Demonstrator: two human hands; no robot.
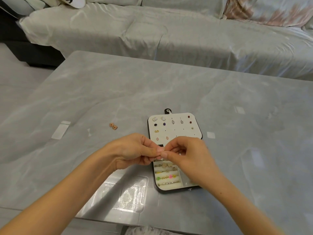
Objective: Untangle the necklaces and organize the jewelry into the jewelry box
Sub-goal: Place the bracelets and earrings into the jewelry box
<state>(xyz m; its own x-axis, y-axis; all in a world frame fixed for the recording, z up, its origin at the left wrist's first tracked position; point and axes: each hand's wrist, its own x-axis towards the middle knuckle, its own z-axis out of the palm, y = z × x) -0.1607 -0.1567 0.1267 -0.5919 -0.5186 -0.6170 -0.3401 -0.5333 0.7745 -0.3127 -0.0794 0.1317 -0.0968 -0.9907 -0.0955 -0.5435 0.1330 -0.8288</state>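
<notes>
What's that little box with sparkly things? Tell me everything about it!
The jewelry box lies open flat on the grey table. Outside it looks black, inside cream. The far half has a snap tab and rows of earrings pinned in. The near half holds rings in padded rolls, with a side compartment. The left hand and right hand meet above its middle, hiding the hinge.

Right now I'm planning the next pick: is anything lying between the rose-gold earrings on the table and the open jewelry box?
Nothing visible: only bare table separates the rose-gold earrings from the jewelry box. The left hand and right hand pinch a tiny item above the box's middle, hiding part of it.
</notes>
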